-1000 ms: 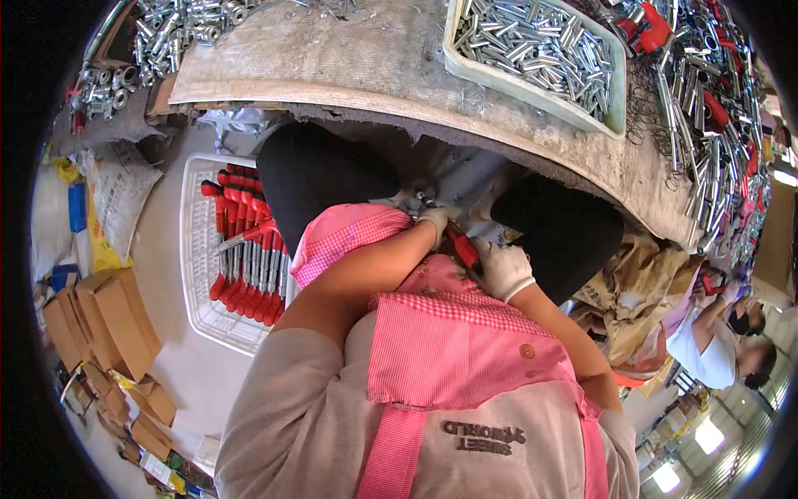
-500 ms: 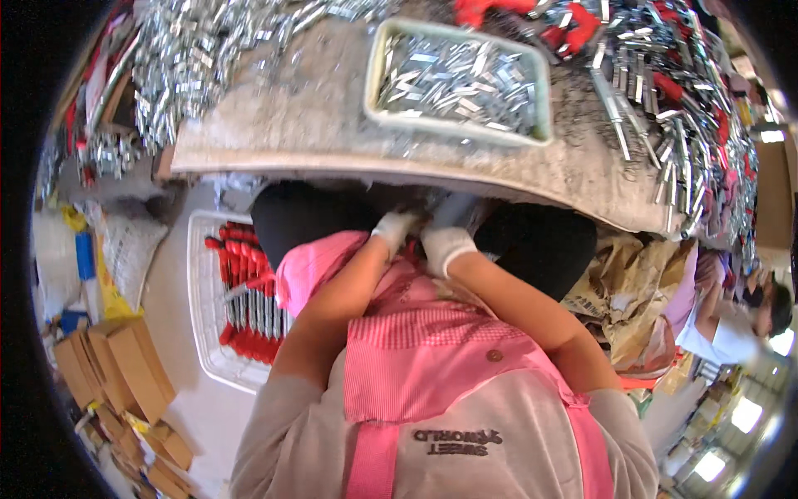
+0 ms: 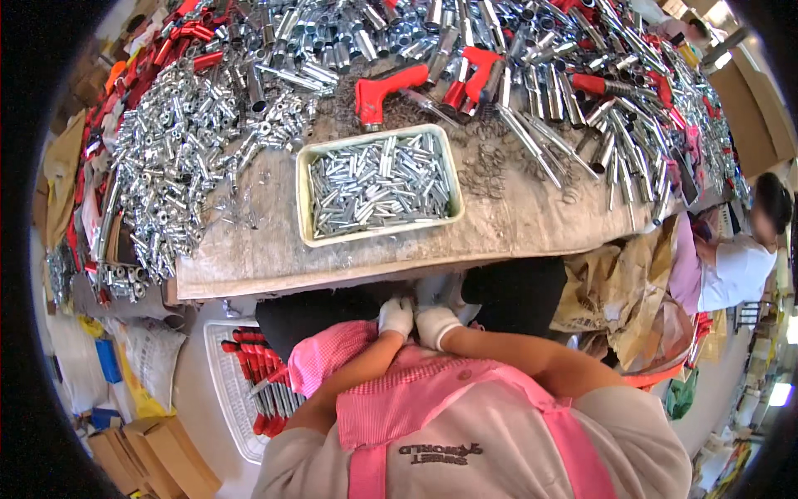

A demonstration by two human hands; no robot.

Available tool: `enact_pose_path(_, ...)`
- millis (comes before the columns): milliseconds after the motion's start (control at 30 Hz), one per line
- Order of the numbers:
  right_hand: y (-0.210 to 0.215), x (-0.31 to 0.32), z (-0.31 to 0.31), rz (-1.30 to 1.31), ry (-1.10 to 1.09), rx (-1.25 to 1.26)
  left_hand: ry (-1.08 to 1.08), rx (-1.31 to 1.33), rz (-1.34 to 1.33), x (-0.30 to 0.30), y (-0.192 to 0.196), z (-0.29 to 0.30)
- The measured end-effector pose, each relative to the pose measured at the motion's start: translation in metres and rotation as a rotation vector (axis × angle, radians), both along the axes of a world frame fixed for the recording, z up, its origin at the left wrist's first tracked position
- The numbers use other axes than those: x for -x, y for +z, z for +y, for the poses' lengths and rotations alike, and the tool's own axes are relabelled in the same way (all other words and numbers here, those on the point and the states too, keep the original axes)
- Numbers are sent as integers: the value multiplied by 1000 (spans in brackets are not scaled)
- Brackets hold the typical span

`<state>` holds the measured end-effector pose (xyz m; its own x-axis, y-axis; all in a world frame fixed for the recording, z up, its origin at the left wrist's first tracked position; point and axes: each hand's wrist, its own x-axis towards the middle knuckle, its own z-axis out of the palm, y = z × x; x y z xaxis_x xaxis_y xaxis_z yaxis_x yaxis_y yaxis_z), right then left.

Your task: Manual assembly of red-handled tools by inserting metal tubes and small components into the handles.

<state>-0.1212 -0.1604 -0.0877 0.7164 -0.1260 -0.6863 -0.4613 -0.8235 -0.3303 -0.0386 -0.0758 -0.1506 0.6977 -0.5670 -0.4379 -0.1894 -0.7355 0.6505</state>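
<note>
My left hand [image 3: 396, 316] and my right hand [image 3: 436, 324], both in white gloves, press together over my lap just below the front edge of the worktable [image 3: 249, 258]. A pale metal part [image 3: 439, 289] shows just above the right hand's curled fingers; what it is stays unclear. The left hand is fisted against the right, its contents hidden. Straight ahead on the table stands a cream tray [image 3: 374, 237] full of short silver pins.
Heaps of silver tubes [image 3: 174, 158] cover the table's left, long rods and red handles [image 3: 598, 125] its right, a red T-handle [image 3: 386, 87] behind the tray. A white floor basket [image 3: 218, 391] holds red-handled tools at my left. Cardboard boxes [image 3: 158, 449], brown sacks [image 3: 615, 291], another person [image 3: 736, 266].
The view has tilted up from my lap to the tabletop. My hands have drawn closer together, and the red piece seen by the right hand a second ago no longer shows.
</note>
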Motion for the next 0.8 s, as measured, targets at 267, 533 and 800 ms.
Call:
enact_pose_path(267, -8, -3, -2, -27, 3, 4, -18, -56, 12, 0, -22, 2)
enact_pose_path(533, -9, -14, 1, -48, 26, 75, 157, 97, -22, 1, -24, 3)
enact_pose_path(800, 130, 0, -5, -212, 1, -58, -361, 747, 314, -22, 100, 46)
